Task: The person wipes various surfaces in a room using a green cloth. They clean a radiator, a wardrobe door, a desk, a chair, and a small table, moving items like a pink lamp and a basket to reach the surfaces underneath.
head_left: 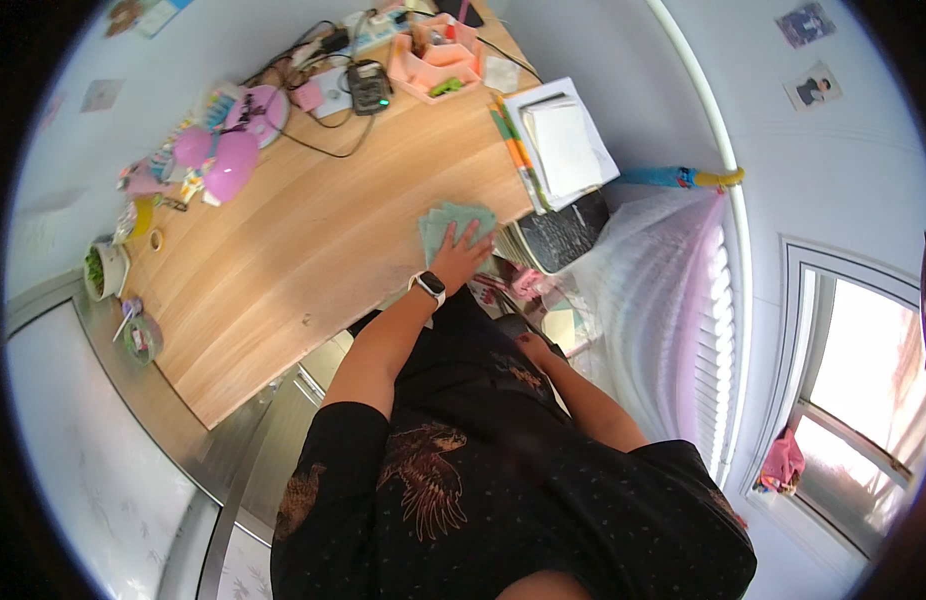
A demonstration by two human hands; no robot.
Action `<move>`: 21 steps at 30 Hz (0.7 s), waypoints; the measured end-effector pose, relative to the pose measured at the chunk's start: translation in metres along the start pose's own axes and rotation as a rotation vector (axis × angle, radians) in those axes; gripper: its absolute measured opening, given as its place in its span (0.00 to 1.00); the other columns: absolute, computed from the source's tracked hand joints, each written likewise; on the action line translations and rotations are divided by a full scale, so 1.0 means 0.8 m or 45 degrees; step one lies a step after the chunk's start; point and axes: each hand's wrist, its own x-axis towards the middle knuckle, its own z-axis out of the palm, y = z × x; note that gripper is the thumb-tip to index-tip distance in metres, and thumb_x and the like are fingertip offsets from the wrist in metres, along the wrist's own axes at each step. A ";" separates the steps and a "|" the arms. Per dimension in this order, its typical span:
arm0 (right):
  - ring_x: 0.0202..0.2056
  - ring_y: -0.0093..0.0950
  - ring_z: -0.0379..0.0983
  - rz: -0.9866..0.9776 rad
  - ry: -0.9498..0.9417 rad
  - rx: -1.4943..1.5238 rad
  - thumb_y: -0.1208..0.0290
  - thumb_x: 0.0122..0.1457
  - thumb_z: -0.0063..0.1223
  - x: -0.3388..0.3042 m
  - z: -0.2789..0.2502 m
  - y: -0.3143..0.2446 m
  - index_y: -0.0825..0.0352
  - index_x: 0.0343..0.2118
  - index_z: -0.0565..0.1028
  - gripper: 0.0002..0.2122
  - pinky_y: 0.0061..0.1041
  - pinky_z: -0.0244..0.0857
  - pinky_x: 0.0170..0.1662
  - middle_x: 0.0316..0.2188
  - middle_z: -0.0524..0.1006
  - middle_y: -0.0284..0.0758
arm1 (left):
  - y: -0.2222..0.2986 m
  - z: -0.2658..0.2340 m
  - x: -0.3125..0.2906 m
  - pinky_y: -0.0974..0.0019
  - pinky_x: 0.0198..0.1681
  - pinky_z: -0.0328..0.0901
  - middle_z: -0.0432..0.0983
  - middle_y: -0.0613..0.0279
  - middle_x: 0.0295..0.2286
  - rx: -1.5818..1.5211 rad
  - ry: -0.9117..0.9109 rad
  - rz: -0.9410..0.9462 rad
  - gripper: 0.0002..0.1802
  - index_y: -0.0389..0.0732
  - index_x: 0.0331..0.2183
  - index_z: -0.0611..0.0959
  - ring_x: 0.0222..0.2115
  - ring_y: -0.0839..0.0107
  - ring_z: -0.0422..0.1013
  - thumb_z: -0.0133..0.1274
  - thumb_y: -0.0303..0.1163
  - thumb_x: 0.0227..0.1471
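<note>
While the left hand (461,260) lies on the green cloth (436,224) near the frame's centre, its grip flat with fingers apart, I cannot tell the right hand's (530,348) grip, lower down. Beneath spreads the wooden worktop (323,210).

The left hand (462,256) rests on a green cloth (435,226) on the counter (313,220), a pink organizer (429,68) at its twelve o'clock.
</note>
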 end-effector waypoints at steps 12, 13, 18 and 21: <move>0.52 0.31 0.67 -0.311 -0.946 1.138 0.62 0.53 0.64 -0.007 0.066 -0.442 0.69 0.62 0.56 0.37 0.30 0.62 0.53 0.53 0.69 0.38 | -0.081 -0.144 -0.334 0.59 0.55 0.63 0.69 0.53 0.51 -3.137 0.672 -1.116 0.29 0.41 0.58 0.67 0.50 0.62 0.68 0.47 0.29 0.54; 0.51 0.31 0.68 -0.357 -0.952 1.080 0.62 0.53 0.64 -0.010 0.080 -0.471 0.70 0.60 0.59 0.35 0.30 0.63 0.52 0.51 0.71 0.38 | -0.085 -0.179 -0.355 0.61 0.52 0.66 0.72 0.54 0.48 -3.056 0.916 -1.085 0.26 0.37 0.55 0.69 0.47 0.63 0.71 0.50 0.30 0.55; 0.44 0.26 0.72 -0.788 -0.820 0.269 0.63 0.55 0.63 -0.057 0.125 -0.593 0.70 0.47 0.75 0.21 0.27 0.67 0.48 0.42 0.78 0.35 | -0.126 -0.183 -0.485 0.61 0.50 0.67 0.71 0.53 0.49 -2.267 0.834 -1.250 0.28 0.33 0.54 0.68 0.47 0.65 0.70 0.54 0.36 0.57; 0.42 0.25 0.73 -0.734 -0.824 0.451 0.63 0.56 0.61 -0.070 0.145 -0.611 0.70 0.43 0.77 0.17 0.28 0.68 0.46 0.39 0.79 0.34 | -0.135 -0.190 -0.538 0.62 0.48 0.68 0.73 0.56 0.47 -2.434 0.755 -1.177 0.25 0.35 0.52 0.71 0.45 0.66 0.71 0.52 0.39 0.59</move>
